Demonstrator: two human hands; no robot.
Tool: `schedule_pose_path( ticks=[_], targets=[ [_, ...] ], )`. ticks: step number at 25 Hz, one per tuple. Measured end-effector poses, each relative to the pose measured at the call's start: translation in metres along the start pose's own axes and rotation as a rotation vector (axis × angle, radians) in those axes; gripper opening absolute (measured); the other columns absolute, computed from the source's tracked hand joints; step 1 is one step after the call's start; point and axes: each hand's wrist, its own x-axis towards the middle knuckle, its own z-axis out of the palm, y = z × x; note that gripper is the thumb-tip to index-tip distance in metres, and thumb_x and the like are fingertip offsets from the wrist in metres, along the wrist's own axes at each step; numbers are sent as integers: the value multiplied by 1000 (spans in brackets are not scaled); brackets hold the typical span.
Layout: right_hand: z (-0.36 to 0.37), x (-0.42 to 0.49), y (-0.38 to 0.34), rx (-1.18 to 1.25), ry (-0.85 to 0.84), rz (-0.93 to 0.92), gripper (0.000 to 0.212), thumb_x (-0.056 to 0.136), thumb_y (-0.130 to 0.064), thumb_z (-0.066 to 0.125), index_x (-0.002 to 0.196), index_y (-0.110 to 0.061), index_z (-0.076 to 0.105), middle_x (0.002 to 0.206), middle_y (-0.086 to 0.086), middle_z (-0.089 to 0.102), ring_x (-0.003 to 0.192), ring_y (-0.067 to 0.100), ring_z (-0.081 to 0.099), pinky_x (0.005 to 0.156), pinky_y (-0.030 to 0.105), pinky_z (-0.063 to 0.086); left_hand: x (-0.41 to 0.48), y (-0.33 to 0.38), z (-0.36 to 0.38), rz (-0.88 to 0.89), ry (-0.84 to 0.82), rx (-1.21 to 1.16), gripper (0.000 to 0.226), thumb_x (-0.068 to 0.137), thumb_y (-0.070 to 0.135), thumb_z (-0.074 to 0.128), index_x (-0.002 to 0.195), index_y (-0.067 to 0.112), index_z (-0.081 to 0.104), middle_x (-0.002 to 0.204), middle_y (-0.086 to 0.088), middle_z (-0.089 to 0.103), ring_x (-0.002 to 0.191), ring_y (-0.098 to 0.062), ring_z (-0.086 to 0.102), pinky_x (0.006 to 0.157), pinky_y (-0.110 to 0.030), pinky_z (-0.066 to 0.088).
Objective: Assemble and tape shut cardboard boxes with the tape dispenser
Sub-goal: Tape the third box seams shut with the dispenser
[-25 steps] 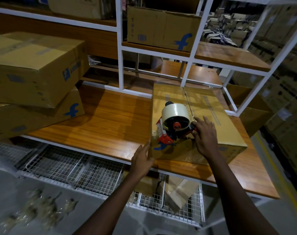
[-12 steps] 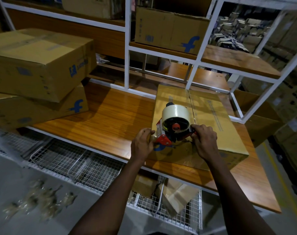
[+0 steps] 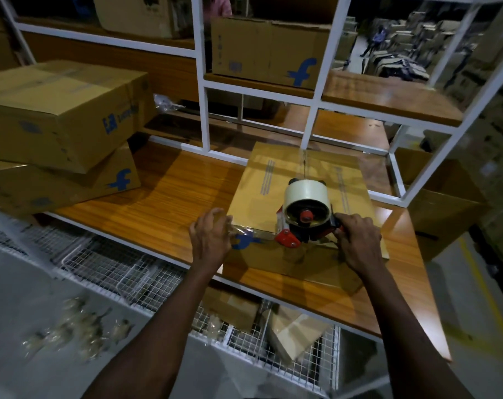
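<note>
A white metal rack [image 3: 202, 82] fills the upper half of the frame, its wooden shelves running off to the right. Below it a wooden worktop [image 3: 164, 203] crosses the middle of the frame from left to lower right. On the worktop's left end sit two stacked cardboard boxes: the upper stacked box [image 3: 57, 110] lies skewed on the lower stacked box [image 3: 57, 188], both with blue logos. Another shelf box [image 3: 267, 50] stands on the upper shelf at top centre. Wire baskets [image 3: 115, 266] hang under the worktop's near edge, some holding flat cardboard.

The task's cardboard box [image 3: 287, 174] lies flat on the worktop just right of centre, flaps closed, its centre seam running away from the camera. The tape dispenser [image 3: 306, 208] stands on the box's near edge, pale roll up, red parts towards the camera.

The right hand [image 3: 356, 243] is clasped round the dispenser's handle, right of the roll. The left hand [image 3: 212, 237], at the box's near left corner, has its fingers curled and pinches the end of a clear tape strip [image 3: 253, 232] — the strip stretches from the dispenser along the box's near edge, over the blue logo.

Blurred, crumpled tape scraps [image 3: 77, 332] lie on the floor at lower left.
</note>
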Motion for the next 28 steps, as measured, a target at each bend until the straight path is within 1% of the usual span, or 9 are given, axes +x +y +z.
schedule_pose_path(
  ticks=[2,5,7,11,17,20,22,25,28],
  targets=[
    [0,2,3,-35,-1,-15,44,90,-44,35,120,-22,59,92,9,57,82,33,49,68,36,29,0,17,3,254,28,50,53,76,16,74,126,20,59,127,-9,59,116,-29,54,88,-47,42],
    [-1,2,3,-37,1,-18,39,90,-40,42,119,-21,60,92,11,59,82,34,50,68,36,27,7,37,12,480,40,-12,39,79,8,77,114,12,63,95,-14,65,84,-31,60,69,-40,47],
    [-3,1,3,-19,-9,-21,38,89,-38,45,119,-21,61,92,11,59,83,35,50,69,37,30,7,41,13,447,44,13,28,78,5,77,104,11,67,83,-11,60,72,-30,56,62,-36,43],
    [-14,-6,37,17,-33,-2,43,90,-43,40,121,-22,60,93,10,59,87,35,50,72,42,37,-1,49,10,340,29,73,19,79,9,75,96,12,69,85,-7,59,78,-25,56,68,-38,47],
    [-37,-38,101,161,-50,41,36,95,-43,37,123,-29,55,99,4,56,91,26,46,76,41,34,-12,76,5,144,-2,199,38,72,6,78,107,16,66,100,-5,62,93,-23,58,85,-42,44],
    [-38,-40,102,154,-59,57,37,94,-40,41,125,-26,56,102,7,58,94,31,49,79,45,38,-18,115,11,211,-124,242,56,72,21,80,124,19,61,119,-8,61,109,-28,57,92,-45,42],
    [-39,-40,101,152,-70,61,32,96,-35,47,125,-24,57,103,10,59,96,34,49,81,47,39,-20,140,21,312,-180,223,58,72,28,83,125,22,61,117,-6,62,106,-26,58,85,-41,44],
    [-42,-41,105,185,-71,75,30,96,-26,54,125,-26,57,106,8,60,99,31,47,82,42,34,-22,158,27,281,-171,216,44,71,24,84,111,23,66,99,-1,62,84,-22,57,68,-34,41],
    [-48,-52,130,270,-46,103,31,97,-33,49,126,-29,56,108,5,60,101,29,47,82,40,30,-27,161,28,249,-131,245,41,68,21,85,106,23,69,97,-2,62,84,-22,57,70,-34,41]
  ],
)
